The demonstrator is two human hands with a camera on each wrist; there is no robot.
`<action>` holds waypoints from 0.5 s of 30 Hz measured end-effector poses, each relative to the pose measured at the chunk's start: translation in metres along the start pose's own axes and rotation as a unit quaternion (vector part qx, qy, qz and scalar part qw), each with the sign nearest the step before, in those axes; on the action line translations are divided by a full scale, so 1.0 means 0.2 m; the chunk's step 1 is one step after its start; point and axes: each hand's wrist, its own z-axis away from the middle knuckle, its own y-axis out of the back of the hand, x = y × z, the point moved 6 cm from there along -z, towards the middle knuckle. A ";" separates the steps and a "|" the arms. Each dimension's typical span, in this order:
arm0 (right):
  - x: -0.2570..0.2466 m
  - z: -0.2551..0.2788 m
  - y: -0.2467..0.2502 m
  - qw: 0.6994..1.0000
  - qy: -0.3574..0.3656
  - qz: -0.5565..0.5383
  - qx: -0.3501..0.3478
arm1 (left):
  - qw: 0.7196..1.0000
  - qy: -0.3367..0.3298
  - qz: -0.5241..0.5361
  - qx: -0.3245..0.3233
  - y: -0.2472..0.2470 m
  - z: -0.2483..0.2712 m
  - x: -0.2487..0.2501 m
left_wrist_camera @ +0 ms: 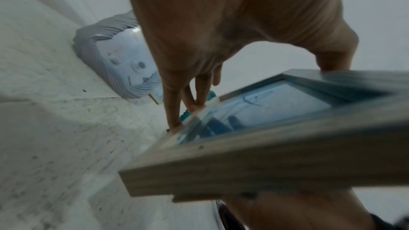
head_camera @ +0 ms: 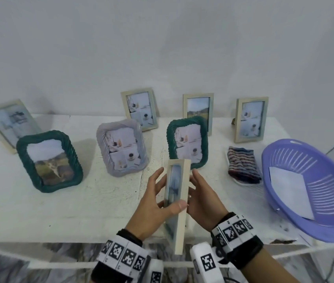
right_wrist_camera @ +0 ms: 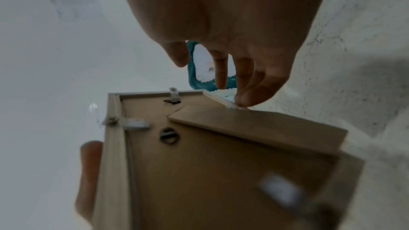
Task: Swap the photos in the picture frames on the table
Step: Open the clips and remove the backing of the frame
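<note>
I hold a pale wooden picture frame (head_camera: 179,201) edge-on above the table's (head_camera: 70,201) front edge. My left hand (head_camera: 162,193) grips it, thumb over the near rim and fingers (left_wrist_camera: 175,121) on the far rim by the glass (left_wrist_camera: 265,107). My right hand (head_camera: 201,186) lies against the brown backing board (right_wrist_camera: 221,172); one fingertip (right_wrist_camera: 241,100) touches a metal tab at the far rim, and the thumb stays apart. The fold-out stand (right_wrist_camera: 254,125) and two more tabs (right_wrist_camera: 135,122) show on the back. The photo in it looks blue and blurred.
On the table stand a dark green frame (head_camera: 49,162), a grey frame (head_camera: 122,148), a second green frame (head_camera: 187,141) and several wooden frames (head_camera: 139,109) along the wall. A striped cloth (head_camera: 243,164) and a purple basket (head_camera: 325,160) holding white paper (head_camera: 290,193) sit at right.
</note>
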 end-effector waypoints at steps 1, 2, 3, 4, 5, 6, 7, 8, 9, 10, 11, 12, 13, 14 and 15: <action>0.00 0.00 0.00 1.000 0.002 0.011 0.011 | 1.000 -0.003 0.008 -0.008 0.02 0.00 0.01; 0.00 0.00 0.00 0.999 0.006 0.026 0.022 | 1.000 -0.003 0.020 -0.007 0.06 0.00 0.01; 0.00 -0.01 0.01 0.998 0.013 0.049 0.036 | 0.999 -0.001 0.042 0.004 0.10 -0.01 0.00; 0.00 0.00 0.02 0.996 0.024 0.070 0.050 | 0.997 0.004 0.072 0.029 0.15 -0.01 -0.01; -0.01 0.00 0.03 0.993 0.038 0.092 0.064 | 0.992 0.010 0.104 0.064 0.21 -0.02 -0.03; -0.01 0.00 0.04 0.989 0.051 0.112 0.076 | 0.986 0.014 0.131 0.099 0.26 -0.02 -0.05; -0.01 0.00 0.05 0.985 0.065 0.131 0.086 | 0.981 0.023 0.141 0.131 0.31 -0.01 -0.08; -0.01 0.01 0.06 0.981 0.078 0.152 0.093 | 0.977 0.034 0.133 0.160 0.36 -0.01 -0.12; 0.00 0.01 0.06 0.974 0.090 0.185 0.099 | 0.976 0.045 0.115 0.180 0.39 -0.02 -0.17; 0.02 0.01 0.07 0.961 0.102 0.233 0.107 | 0.975 0.055 0.094 0.192 0.42 -0.02 -0.22; 0.04 0.00 0.08 0.941 0.118 0.296 0.116 | 0.976 0.064 0.070 0.197 0.44 -0.02 -0.26; 0.06 -0.01 0.09 0.915 0.136 0.360 0.122 | 0.976 0.069 0.045 0.199 0.44 -0.03 -0.30; 0.08 -0.02 0.11 0.887 0.152 0.417 0.126 | 0.977 0.072 0.006 0.202 0.45 -0.04 -0.33; 0.10 -0.03 0.12 0.863 0.163 0.459 0.133 | 0.976 0.072 -0.039 0.202 0.45 -0.04 -0.36; 0.12 -0.03 0.13 0.844 0.172 0.488 0.142 | 0.973 0.072 -0.091 0.201 0.45 -0.04 -0.38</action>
